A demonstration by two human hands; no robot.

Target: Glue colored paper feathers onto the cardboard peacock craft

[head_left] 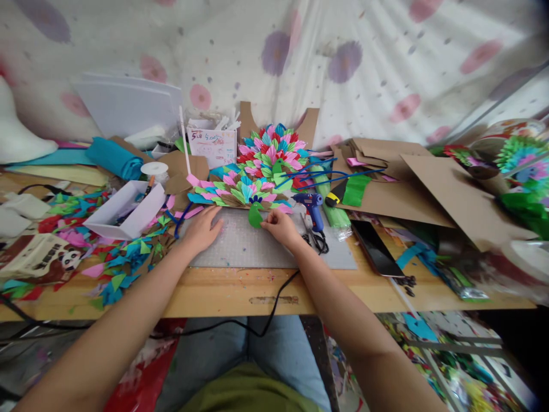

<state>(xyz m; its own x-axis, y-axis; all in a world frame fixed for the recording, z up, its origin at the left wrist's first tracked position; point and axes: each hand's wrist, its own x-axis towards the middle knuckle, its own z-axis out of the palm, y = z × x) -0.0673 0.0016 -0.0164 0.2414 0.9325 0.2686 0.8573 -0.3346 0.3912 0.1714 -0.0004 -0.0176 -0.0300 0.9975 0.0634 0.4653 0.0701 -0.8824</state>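
In the head view, near the middle of the frame, the right hand (281, 226) is pinching the green paper bird (255, 215) with closed fingers, keeping it against the paper fan (238, 191). The left hand (202, 230) is lying open and flat, pressing the grey mat (249, 249) on the table (223, 292).

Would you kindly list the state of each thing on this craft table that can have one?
Left hand: flat, palm down on the grey mat.
Right hand: fingers pinching the green paper bird.
Paper fan: spread open, lying at the mat's far edge.
Glue gun: standing on the mat, unheld.
Scissors: lying beside the glue gun; blades hidden.
Phone: lying flat, screen dark.
White box: open, tilted.
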